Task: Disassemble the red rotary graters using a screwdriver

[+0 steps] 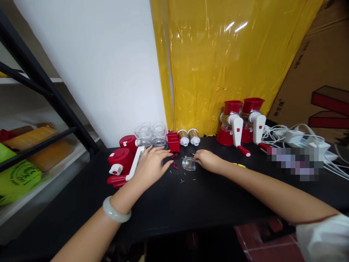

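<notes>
My left hand (152, 163) lies flat on the black table (191, 200), fingers stretched out toward small red clips (174, 160); it holds nothing. A pale bangle (116, 211) is on that wrist. My right hand (208, 160) is curled, its fingertips at a small clear plastic part (189, 163) on the table. Tiny screws or pins (184, 178) are scattered in front of both hands. Just left of my left hand lie red and white grinder bases with a white crank (122, 165).
Clear cups (151, 133), a red hopper (173, 142) and two metal drums (189, 136) stand behind my hands. Two assembled red grinders (241, 122) stand at the back right by a yellow plastic sheet (223, 62). White cables and chargers (294, 136) lie right. A black rack (40, 91) is left.
</notes>
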Action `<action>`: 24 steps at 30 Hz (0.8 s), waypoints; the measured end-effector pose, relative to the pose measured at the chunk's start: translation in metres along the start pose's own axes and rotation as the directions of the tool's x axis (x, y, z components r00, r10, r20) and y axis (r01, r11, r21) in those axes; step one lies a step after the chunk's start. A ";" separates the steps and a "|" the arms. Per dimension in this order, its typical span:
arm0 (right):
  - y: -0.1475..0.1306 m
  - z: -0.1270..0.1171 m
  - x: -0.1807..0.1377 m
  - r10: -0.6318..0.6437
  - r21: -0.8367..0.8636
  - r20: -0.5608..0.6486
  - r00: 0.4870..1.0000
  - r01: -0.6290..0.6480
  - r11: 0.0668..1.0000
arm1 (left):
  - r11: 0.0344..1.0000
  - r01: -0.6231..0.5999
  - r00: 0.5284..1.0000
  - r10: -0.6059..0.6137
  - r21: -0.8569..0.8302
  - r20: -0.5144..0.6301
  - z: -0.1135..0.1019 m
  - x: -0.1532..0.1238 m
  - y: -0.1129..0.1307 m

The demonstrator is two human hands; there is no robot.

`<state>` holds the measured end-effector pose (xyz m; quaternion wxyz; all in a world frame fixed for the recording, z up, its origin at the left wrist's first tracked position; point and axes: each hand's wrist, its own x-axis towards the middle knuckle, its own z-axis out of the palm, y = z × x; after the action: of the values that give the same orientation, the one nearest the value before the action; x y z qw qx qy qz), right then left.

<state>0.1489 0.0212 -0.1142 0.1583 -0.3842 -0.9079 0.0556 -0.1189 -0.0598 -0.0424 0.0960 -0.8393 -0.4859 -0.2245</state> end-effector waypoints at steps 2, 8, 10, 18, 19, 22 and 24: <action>0.003 0.005 0.003 0.027 0.052 -0.061 0.998 -0.024 0.998 | 0.999 -0.012 0.999 0.014 -0.032 0.038 0.007 0.002 0.009; 0.008 0.011 0.010 0.080 0.209 -0.121 0.989 -0.053 0.976 | 0.993 -0.032 0.991 0.046 -0.113 0.126 0.022 0.004 0.019; 0.004 0.007 0.010 0.091 0.236 -0.117 0.989 -0.061 0.970 | 0.991 -0.032 0.989 0.051 -0.134 0.142 0.026 0.002 0.020; -0.031 -0.032 0.012 0.176 0.396 -0.244 0.954 -0.068 0.916 | 0.928 0.010 1.000 0.000 -0.372 0.028 0.029 -0.004 0.020; -0.035 -0.035 0.012 0.190 0.429 -0.245 0.951 -0.069 0.900 | 0.911 0.020 1.000 -0.015 -0.413 0.017 0.027 -0.005 0.020; -0.048 -0.040 0.015 0.208 0.501 -0.266 0.941 -0.049 0.864 | 0.874 0.082 0.996 -0.093 -0.479 0.000 0.019 -0.007 0.021; -0.054 -0.039 0.019 0.206 0.532 -0.286 0.936 -0.023 0.847 | 0.870 0.118 0.990 -0.138 -0.478 -0.006 0.011 -0.009 0.020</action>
<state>0.1124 -0.0036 -0.0607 0.4033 -0.3849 -0.7939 0.2428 -0.1024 -0.0725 -0.0549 -0.1189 -0.7983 -0.4682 -0.3598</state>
